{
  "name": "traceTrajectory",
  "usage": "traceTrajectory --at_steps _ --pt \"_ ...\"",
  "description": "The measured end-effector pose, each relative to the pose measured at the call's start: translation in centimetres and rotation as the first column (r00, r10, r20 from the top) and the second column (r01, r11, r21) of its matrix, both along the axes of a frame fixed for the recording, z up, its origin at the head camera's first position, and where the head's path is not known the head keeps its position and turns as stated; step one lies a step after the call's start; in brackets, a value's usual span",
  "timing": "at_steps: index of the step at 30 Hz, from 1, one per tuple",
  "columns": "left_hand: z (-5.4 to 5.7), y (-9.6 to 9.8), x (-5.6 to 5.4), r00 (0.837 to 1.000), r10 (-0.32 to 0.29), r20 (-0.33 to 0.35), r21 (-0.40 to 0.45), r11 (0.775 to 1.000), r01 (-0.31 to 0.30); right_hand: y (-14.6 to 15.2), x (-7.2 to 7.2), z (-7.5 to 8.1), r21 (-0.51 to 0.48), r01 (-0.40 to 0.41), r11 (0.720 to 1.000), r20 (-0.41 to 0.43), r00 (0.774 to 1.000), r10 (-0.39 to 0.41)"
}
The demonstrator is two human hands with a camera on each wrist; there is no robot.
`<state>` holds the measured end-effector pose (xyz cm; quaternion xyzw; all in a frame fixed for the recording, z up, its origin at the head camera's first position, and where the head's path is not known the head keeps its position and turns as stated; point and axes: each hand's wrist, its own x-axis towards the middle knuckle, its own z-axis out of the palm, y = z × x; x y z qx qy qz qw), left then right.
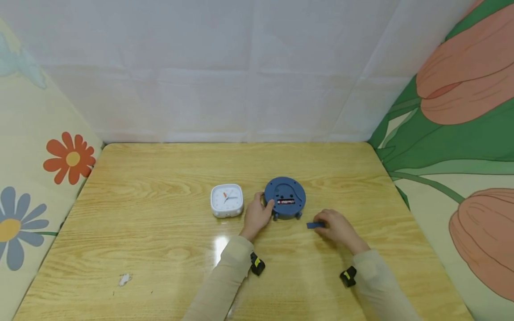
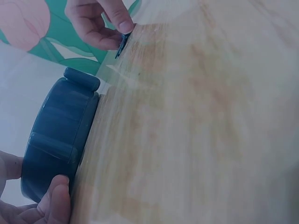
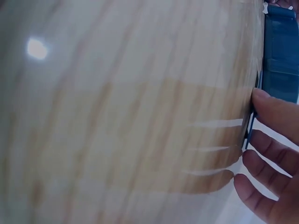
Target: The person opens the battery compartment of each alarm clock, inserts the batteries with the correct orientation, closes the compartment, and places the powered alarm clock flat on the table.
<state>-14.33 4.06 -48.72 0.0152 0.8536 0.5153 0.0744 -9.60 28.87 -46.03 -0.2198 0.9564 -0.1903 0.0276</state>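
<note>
A round blue alarm clock (image 1: 284, 187) lies face down on the table, its back up and two small feet toward me. In its uncovered compartment sits a single battery (image 1: 286, 202). My left hand (image 1: 256, 217) grips the clock's left edge, thumb on the back; the left wrist view shows the thumb and fingers on either side of the blue casing (image 2: 53, 135). To the right of the clock, my right hand (image 1: 339, 229) pinches a thin blue battery cover (image 1: 312, 225) low over the wood. The right wrist view shows the cover edge-on between thumb and fingers (image 3: 268, 144).
A white square alarm clock (image 1: 226, 198) lies face up just left of my left hand. Toward the front left, a small pale mark (image 1: 125, 279) shows on the wooden table (image 1: 160, 232). White cloth (image 1: 225, 89) hangs at the back, with flower-patterned panels at both sides.
</note>
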Motion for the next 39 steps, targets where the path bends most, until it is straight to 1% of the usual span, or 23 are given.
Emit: traceTrajectory --at_steps 10,13,17,21,25,34,39 --pt "-0.1 -0.03 -0.12 1.0 0.003 0.001 0.009 1.0 -0.003 -0.21 -0.12 0.17 0.003 0.027 1.0 0.024 0.999 -0.028" --pt "-0.05 -0.03 -0.09 1.0 0.005 0.0 0.005 1.0 -0.005 -0.32 -0.13 0.29 0.018 0.018 1.0 0.003 1.0 -0.018" --pt "0.05 -0.07 -0.08 1.0 0.004 0.013 0.009 1.0 -0.004 -0.4 -0.1 0.33 0.048 -0.012 0.999 -0.052 0.999 0.014" --pt "0.08 -0.09 -0.12 1.0 -0.004 0.03 0.018 1.0 0.003 -0.38 -0.07 0.28 0.071 -0.033 0.997 -0.103 0.994 0.04" --pt "0.04 -0.1 -0.11 0.999 -0.007 0.034 0.018 1.0 0.006 -0.44 -0.02 0.22 0.073 -0.042 0.996 -0.143 0.988 0.052" --pt "-0.04 -0.12 -0.12 0.999 -0.007 0.036 0.027 1.0 0.006 -0.6 0.13 0.21 0.076 -0.036 0.996 -0.171 0.984 0.048" --pt "0.07 -0.15 -0.07 0.999 -0.005 0.036 0.034 0.999 0.004 -0.66 0.2 0.15 0.073 -0.037 0.997 -0.207 0.977 0.051"
